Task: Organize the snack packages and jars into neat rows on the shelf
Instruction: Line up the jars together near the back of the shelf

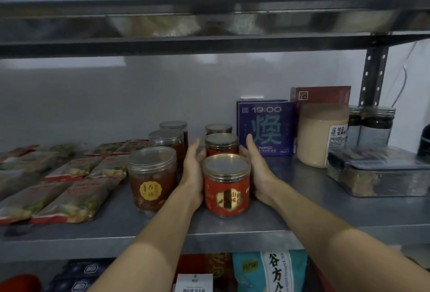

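Grey metal shelf (302, 217) against pale wall (116, 105); left hand (193, 170), right hand (258, 170) flank red jar (226, 189), fingers (194, 150) straight, uncurled.

I log at far right a blue box (265, 126) marked 19:00, with a dark red box (325, 95) standing behind it. Right of these, a perforated metal upright (374, 75); behind everything, a white wall (116, 96).

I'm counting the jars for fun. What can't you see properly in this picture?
Head view:
- Rearmost gold-lidded clear jar: label hidden by the jar in front.
- Dark rounded object: cut off by right edge.
- Flat red-and-green snack packets: far-left ones blurred, print unreadable.
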`<state>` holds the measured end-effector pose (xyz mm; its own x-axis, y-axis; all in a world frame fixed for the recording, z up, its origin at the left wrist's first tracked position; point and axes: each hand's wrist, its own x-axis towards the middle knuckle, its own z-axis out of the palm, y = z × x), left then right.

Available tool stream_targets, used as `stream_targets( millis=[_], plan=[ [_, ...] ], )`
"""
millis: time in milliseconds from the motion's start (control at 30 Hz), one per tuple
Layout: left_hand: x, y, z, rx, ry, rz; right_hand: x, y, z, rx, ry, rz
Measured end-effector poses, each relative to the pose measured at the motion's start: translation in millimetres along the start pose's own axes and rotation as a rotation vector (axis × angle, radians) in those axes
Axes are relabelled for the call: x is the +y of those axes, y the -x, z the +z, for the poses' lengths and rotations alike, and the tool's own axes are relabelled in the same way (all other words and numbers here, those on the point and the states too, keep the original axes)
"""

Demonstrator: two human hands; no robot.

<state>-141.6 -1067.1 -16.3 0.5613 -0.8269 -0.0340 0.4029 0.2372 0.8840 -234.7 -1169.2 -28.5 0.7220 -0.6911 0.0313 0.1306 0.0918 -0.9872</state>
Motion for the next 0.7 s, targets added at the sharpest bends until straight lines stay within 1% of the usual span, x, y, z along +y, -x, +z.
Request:
stream_targets(
  millis=[100,267,300,367,433,467,567,700],
  plan=[
    [-1.0,-0.6,1.6,-0.014,-0.022,0.005,5.3,-3.8,-1.4,-0.025,0.009,-0.006],
    [-0.8,-3.2,-1.6,-0.030,-0.069,0.022,5.3,-3.7,-1.5,-0.001,0.044,-0.046],
    [0.1,-2.3,-1.3,-0.013,-0.075,0.026,5.1,-5.0,-2.4,0.024,0.069,-0.062],
    [0.7,-6.8,-3.5,0.073,-0.078,0.062,2.8,-6.5,-4.4,0.075,0.134,-0.138],
    [1.0,-13.7,-5.3,0.169,-0.134,0.158,-2.3,-8.6,-7.6,0.150,0.180,-0.190],
    [0.3,-17.5,-6.8,0.188,-0.166,0.201,-5.1,-9.4,-8.6,0.172,0.192,-0.195],
    [-0.2,-21.7,-6.5,0.154,-0.214,0.261,-7.5,-16.8,-11.3,0.177,0.222,-0.192],
    [-0.9,-31.0,-9.2,0.073,-0.214,0.225,-3.5,-24.7,-10.5,0.072,0.139,-0.174]
  ],
)
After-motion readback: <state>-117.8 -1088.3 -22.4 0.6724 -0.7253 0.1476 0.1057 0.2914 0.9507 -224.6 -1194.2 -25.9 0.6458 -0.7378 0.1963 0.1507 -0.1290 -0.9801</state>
